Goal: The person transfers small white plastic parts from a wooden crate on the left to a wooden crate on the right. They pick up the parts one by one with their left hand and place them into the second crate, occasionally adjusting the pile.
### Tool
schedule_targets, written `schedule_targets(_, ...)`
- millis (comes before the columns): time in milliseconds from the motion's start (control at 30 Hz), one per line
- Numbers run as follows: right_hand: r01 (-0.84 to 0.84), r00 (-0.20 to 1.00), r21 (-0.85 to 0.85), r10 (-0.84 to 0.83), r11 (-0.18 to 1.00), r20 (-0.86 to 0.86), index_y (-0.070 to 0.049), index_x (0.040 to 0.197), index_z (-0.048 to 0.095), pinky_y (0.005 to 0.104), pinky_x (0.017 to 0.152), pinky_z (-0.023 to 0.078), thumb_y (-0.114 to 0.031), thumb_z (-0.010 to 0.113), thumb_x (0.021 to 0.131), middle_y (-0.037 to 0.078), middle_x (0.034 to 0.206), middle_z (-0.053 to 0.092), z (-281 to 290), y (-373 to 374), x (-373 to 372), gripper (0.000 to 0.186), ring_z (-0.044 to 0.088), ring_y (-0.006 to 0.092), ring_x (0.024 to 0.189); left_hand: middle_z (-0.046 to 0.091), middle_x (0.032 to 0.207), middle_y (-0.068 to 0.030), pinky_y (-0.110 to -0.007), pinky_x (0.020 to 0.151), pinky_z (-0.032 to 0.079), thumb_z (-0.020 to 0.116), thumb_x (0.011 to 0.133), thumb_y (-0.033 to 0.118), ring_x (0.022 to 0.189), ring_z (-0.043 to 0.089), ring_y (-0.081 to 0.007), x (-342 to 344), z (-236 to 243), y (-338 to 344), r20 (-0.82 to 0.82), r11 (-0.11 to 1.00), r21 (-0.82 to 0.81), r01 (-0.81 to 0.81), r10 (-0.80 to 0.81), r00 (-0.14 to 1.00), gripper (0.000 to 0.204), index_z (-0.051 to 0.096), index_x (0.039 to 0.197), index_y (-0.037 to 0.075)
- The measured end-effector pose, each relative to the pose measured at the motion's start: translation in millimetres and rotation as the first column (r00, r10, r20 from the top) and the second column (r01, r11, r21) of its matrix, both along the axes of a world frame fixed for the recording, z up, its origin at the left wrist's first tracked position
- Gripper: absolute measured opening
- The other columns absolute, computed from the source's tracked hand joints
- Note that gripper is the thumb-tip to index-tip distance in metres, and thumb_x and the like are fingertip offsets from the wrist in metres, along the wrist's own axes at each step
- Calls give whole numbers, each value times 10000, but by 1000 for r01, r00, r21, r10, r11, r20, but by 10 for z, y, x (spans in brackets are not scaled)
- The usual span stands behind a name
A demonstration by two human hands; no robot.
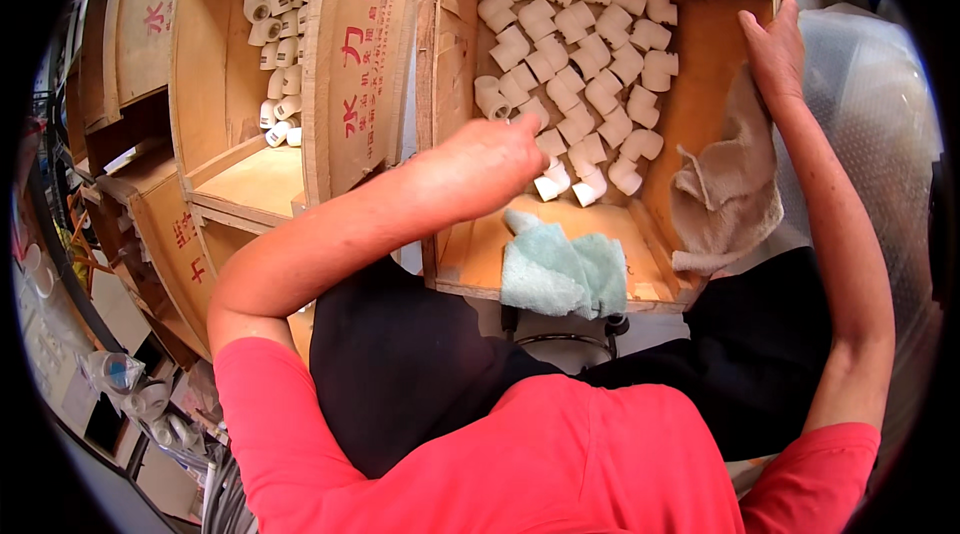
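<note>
A wooden box (455, 54) stands in front of me, its floor covered with white plastic elbow pipe fittings (575, 22) in rough slanting rows. My left hand (500, 162) reaches in over the left part of these rows. Its fingers are curled down at an elbow fitting (535, 114); their tips are mostly hidden, and I cannot make out what they hold. At the far right corner, my right hand (778, 52) grips the box's rim, thumb inside and fingers outside. A pale green cloth (565, 269) drapes over the near edge, and a beige cloth (728, 179) hangs over the right wall.
Another wooden box (215, 64) on the left holds more white fittings (280, 24), with red lettering on its side. Further boxes (150, 9) are stacked beyond it. Clear bubble wrap (850, 114) lies at the right. Cables and small parts crowd the lower left.
</note>
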State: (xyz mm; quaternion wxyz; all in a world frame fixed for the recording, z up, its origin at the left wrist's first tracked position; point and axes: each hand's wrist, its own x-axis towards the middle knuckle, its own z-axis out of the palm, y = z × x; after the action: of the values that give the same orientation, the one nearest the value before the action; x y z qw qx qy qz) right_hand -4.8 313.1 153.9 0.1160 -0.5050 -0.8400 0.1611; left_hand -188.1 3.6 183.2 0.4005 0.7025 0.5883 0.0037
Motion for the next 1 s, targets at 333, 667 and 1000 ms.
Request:
schedule_targets(333,-51,997,34,53,998,-60,-73,1374,356,404,965,429,-279,609,826,207,1237,567,-90,69,50,638,548,369,1139,673,956,-118,-300,694,548,618,764,69,923,640,-245,428,-517,-173,-261,906,-341,251,-348,901,209,692,956,31)
schedule_targets(667,-67,994,60,72,996,-87,-73,1370,368,406,963,431,-286,626,822,209,1231,571,-223,191,137,642,552,370,1133,671,907,-172,-369,765,508,584,899,174,854,649,-308,-337,212,406,290,940,-181,-290,333,897,210,647,1015,10)
schedule_targets(1000,-68,997,64,70,996,-23,-64,1370,362,408,971,420,-280,616,831,216,1249,555,-111,130,94,634,534,380,1151,677,945,-105,-317,790,506,568,921,127,889,654,-225,-472,333,332,328,954,-88,-287,299,896,177,647,1034,16)
